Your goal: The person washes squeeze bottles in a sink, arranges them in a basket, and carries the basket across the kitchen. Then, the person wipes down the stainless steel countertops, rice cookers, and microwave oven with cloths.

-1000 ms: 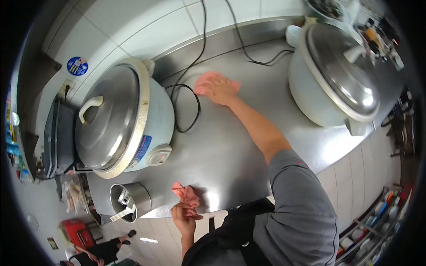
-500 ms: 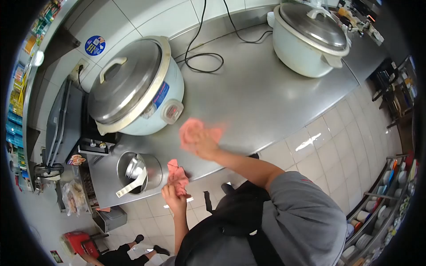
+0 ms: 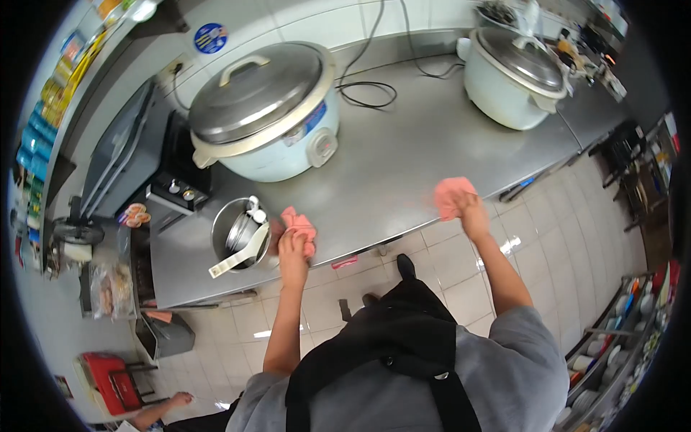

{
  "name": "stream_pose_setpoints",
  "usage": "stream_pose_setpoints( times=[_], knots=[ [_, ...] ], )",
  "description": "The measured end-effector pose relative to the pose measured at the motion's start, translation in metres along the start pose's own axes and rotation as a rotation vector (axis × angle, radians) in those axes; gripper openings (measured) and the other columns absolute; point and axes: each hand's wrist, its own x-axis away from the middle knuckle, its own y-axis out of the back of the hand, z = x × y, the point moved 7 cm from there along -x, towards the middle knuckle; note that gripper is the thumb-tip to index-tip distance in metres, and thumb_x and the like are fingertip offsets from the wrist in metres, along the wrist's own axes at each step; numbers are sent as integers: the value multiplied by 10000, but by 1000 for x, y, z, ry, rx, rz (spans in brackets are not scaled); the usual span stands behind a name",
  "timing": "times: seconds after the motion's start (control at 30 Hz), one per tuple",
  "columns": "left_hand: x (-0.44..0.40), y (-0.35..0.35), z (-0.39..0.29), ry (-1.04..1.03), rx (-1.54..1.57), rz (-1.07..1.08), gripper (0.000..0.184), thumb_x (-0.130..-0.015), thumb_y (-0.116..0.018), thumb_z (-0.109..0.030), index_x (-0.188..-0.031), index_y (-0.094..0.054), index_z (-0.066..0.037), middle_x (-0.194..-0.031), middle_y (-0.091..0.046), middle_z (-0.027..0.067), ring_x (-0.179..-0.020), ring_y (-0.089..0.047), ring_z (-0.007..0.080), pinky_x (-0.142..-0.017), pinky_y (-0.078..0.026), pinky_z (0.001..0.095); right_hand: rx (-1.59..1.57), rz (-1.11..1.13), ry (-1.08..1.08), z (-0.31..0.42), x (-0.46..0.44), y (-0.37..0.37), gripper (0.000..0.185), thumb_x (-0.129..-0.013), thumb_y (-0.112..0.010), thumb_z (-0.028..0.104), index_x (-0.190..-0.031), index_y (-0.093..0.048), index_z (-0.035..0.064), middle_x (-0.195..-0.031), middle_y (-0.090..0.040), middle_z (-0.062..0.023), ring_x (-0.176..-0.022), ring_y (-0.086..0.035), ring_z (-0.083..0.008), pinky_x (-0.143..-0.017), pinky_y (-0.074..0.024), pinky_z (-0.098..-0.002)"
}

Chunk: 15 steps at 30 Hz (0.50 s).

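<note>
My right hand [image 3: 472,216] presses a pink cloth [image 3: 452,193] onto the steel counter [image 3: 381,165], close to its front edge. The fingers are bent over the cloth, and the cloth's left side is smeared by motion. Further left, my left hand [image 3: 293,252] grips a second, crumpled pink cloth [image 3: 298,222] at the counter's front. Just beside that hand stands a steel pot [image 3: 218,237] with a white-handled ladle or scoop [image 3: 241,253] and metal containers in it.
A large lidded rice cooker [image 3: 288,155] stands behind the pot, another rice cooker [image 3: 504,90] at the far right. A cord [image 3: 371,93] lies between them. A dark oven [image 3: 140,151] is on the left. Another person's arm [image 3: 162,412] shows at lower left; shelves with dishes [image 3: 612,345] stand at right.
My right hand has swept its cloth to the right along the counter. My left hand has moved up slightly with its cloth, onto the counter edge. The view has shifted.
</note>
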Motion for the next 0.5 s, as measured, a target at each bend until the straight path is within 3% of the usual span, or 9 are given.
stream_pose_setpoints(
  times=[0.07, 0.13, 0.17, 0.2, 0.27, 0.33, 0.43, 0.5],
  knots=[
    [0, 4, -19, -9, -137, -10, 479, -657, -606, 38, -1117, -577, -93, -1364, -406, 184, -1280, -359, 393, -1060, -291, 508, 2, 32, -86, 10, -20, 25, 424, -831, -562, 44, -1240, -597, 151, -1268, -586, -90, -1152, -541, -245, -966, -425, -411],
    [-7, 13, -46, -26, -272, -18, 463, -656, -614, 10, -1105, -580, -97, -1411, -364, 195, -1305, -333, 399, -1072, -252, 542, -745, 167, -713, 30, -36, 57, 323, -905, -564, 110, -1227, -591, 108, -1189, -618, -122, -1001, -598, -201, -817, -500, -370],
    [-12, 20, -60, -12, -225, -2, 466, -645, -608, -5, -1103, -582, -91, -1434, -322, 207, -1321, -304, 407, -1078, -210, 569, -898, 28, -495, 31, -60, 46, 324, -967, -519, 220, -1235, -559, 42, -1133, -636, -143, -858, -613, -173, -694, -522, -318],
    [-17, 27, -71, 1, -179, 13, 471, -635, -601, -21, -1101, -584, -85, -1458, -281, 218, -1337, -276, 414, -1083, -167, 595, -902, 32, -477, 22, -72, 29, 324, -967, -519, 220, -1235, -559, 42, -1133, -636, -143, -858, -613, -173, -694, -522, -318],
    [-34, 40, -76, 24, -190, -39, 459, -660, -576, 1, -1117, -576, -50, -1467, -261, 211, -1325, -319, 384, -1091, -224, 542, -1513, 92, -447, 86, -111, 43, 400, -986, -479, 294, -1251, -519, -3, -1137, -638, -142, -802, -610, -180, -668, -522, -315],
    [-53, 51, -62, 147, 317, -197, 408, -721, -556, 17, -1127, -572, -18, -1452, -306, 201, -1310, -364, 347, -1089, -274, 459, -1567, 202, -390, 123, -145, 35, 428, -993, -455, 320, -1268, -500, -5, -1139, -640, -147, -808, -617, -188, -692, -522, -321],
    [-100, 134, -95, 52, 328, -393, 354, -783, -556, -7, -1136, -581, -23, -1395, -399, 183, -1296, -376, 367, -1057, -319, 429, -1639, 296, -302, 178, -199, 48, 453, -992, -452, 349, -1265, -499, -9, -1142, -641, -156, -838, -626, -204, -745, -517, -331],
    [-137, 186, -95, -49, 164, -573, 325, -833, -544, -16, -1157, -569, -3, -1362, -448, 172, -1267, -424, 345, -1046, -332, 418, -1663, 311, -264, 197, -240, 51, 450, -984, -473, 354, -1246, -517, -10, -1143, -640, -159, -861, -628, -213, -773, -512, -336]
  ],
)
